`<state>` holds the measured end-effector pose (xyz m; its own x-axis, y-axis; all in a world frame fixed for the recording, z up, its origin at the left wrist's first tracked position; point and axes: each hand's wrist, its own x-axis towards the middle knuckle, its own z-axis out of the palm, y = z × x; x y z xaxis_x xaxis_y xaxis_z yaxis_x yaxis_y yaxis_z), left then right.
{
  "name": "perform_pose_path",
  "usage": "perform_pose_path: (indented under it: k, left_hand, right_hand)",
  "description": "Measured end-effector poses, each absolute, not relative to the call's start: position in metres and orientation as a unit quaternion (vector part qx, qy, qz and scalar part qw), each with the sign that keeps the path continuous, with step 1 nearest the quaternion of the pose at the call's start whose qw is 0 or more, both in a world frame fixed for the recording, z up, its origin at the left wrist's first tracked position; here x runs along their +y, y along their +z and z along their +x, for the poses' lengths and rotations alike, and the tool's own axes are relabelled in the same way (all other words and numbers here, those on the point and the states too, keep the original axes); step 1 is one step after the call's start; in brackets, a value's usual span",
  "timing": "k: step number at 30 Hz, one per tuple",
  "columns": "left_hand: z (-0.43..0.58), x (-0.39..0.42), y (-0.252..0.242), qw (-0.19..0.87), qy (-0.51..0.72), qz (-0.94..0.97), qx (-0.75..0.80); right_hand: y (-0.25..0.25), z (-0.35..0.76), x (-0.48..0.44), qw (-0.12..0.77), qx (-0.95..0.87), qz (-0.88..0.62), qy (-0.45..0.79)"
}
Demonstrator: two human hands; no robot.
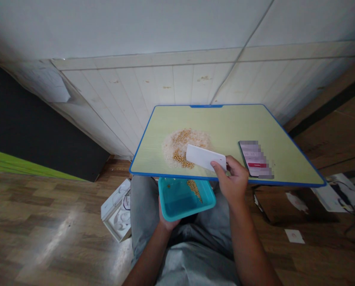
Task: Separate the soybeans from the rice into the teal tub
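Observation:
A pile of white rice mixed with yellow soybeans [183, 145] lies on a pale green table with a blue rim [225, 180]. My right hand [232, 178] is closed on a flat white card [205, 157], its edge resting at the pile's near side. My left hand [164, 222] grips a teal plastic container [186, 196] from underneath, just below the table's front edge. Some soybeans [194, 188] lie inside the container at its far side.
A phone [255, 159] lies on the table to the right of my right hand. An open white box [118, 210] sits on the wooden floor at the left of my leg. Papers and a dark mat lie on the floor at the right. A white panelled wall stands behind the table.

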<state>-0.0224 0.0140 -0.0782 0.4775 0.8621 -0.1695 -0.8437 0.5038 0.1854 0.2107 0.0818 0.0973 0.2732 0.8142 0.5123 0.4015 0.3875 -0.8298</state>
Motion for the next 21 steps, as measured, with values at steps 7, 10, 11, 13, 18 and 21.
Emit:
perform_pose_path:
  k: [7, 10, 11, 13, 18, 21]
  left_hand:
    - [-0.021, 0.018, -0.082, 0.861, 0.495, 0.040, 0.110]
    - [-0.022, 0.019, -0.082, 0.861, 0.494, 0.038, 0.116]
    - [-0.022, 0.019, -0.081, 0.861, 0.494, 0.038, 0.119]
    - [-0.021, 0.019, -0.077, 0.860, 0.493, 0.038, 0.125]
    - [-0.019, 0.018, -0.068, 0.854, 0.497, 0.035, 0.149]
    - [-0.019, 0.017, -0.068, 0.852, 0.496, 0.031, 0.167]
  right_hand:
    - [0.096, 0.212, 0.079, 0.598, -0.588, -0.515, 0.175]
    - [0.094, 0.212, 0.078, 0.607, -0.585, -0.508, 0.177]
    - [0.093, 0.213, 0.078, 0.609, -0.583, -0.509, 0.177]
    - [0.092, 0.213, 0.078, 0.609, -0.582, -0.510, 0.175]
    - [0.094, 0.213, 0.077, 0.602, -0.594, -0.505, 0.173]
    - [0.094, 0.212, 0.076, 0.606, -0.589, -0.507, 0.169]
